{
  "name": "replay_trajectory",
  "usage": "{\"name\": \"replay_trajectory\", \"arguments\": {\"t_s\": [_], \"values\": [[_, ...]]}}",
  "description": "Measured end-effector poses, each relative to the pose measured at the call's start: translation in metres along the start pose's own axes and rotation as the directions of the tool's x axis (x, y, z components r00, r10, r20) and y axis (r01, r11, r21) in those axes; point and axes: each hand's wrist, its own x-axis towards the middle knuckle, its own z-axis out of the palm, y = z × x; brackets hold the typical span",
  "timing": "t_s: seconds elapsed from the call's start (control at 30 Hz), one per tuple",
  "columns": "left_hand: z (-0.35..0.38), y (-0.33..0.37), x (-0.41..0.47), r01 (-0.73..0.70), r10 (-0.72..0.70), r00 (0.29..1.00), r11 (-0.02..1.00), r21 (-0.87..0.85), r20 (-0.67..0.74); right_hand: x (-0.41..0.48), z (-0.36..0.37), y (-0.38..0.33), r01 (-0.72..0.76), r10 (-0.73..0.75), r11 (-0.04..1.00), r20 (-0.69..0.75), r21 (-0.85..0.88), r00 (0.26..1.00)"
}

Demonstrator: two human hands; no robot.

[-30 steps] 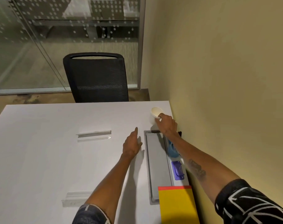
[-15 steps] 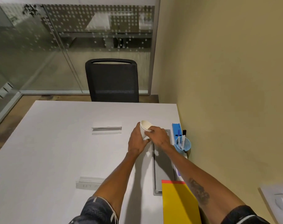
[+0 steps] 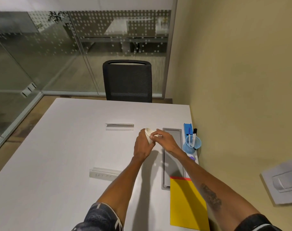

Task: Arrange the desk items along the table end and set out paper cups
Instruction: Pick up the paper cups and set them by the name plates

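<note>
A small stack of white paper cups (image 3: pixel 149 134) is held tilted above the white table (image 3: pixel 58 155), between both hands. My left hand (image 3: pixel 142 145) wraps the cups from below and the left. My right hand (image 3: pixel 163 140) pinches the rim of the stack with its fingertips. Along the table's right end stand a blue pen holder (image 3: pixel 193 142) with markers, a blue eraser (image 3: pixel 188 129) behind it, a small purple item (image 3: pixel 192 158) partly hidden by my right forearm, and a yellow folder (image 3: pixel 187 204) with a red top edge.
A grey cable tray lid (image 3: pixel 172 157) is set into the table beside the wall. Two clear name-card holders (image 3: pixel 119 127) (image 3: pixel 105 173) lie on the table. A black mesh chair (image 3: pixel 127 81) stands at the far side. Glass partitions are on the left, a yellow wall on the right.
My right hand brought the cups from the far right corner of the table toward the middle. My left hand rose off the table and took hold of them.
</note>
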Motion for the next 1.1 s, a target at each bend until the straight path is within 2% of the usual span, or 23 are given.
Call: {"name": "replay_trajectory", "arguments": {"t_s": [0.07, 0.17, 0.47, 0.6, 0.83, 1.1], "values": [[-0.001, -0.003, -0.012, 0.007, -0.007, 1.0, 1.0, 0.013, 0.002, -0.007, 0.002, -0.001, -0.011, 0.009, 0.992, 0.016, 0.124, 1.0], [-0.004, -0.008, -0.03, 0.026, -0.026, 1.0, 0.999, 0.03, -0.002, -0.022, 0.007, 0.0, -0.02, 0.005, 0.978, 0.07, 0.21, 0.998], [-0.015, -0.023, -0.078, 0.105, -0.105, 0.994, 0.994, 0.031, -0.012, -0.059, 0.032, 0.0, -0.014, -0.032, 0.968, 0.179, 0.251, 0.983], [-0.02, -0.026, -0.094, 0.155, -0.155, 0.988, 0.988, -0.006, -0.013, -0.071, 0.038, -0.001, -0.011, -0.034, 0.981, 0.229, 0.192, 0.973], [-0.03, -0.025, -0.108, 0.137, -0.137, 0.99, 0.991, 0.01, -0.018, -0.084, 0.045, -0.013, 0.031, -0.06, 0.989, 0.203, 0.142, 0.977], [-0.049, -0.03, -0.123, 0.126, -0.127, 0.992, 0.989, 0.072, 0.012, -0.108, 0.058, -0.027, 0.01, -0.034, 0.982, 0.125, 0.187, 0.992]]}}
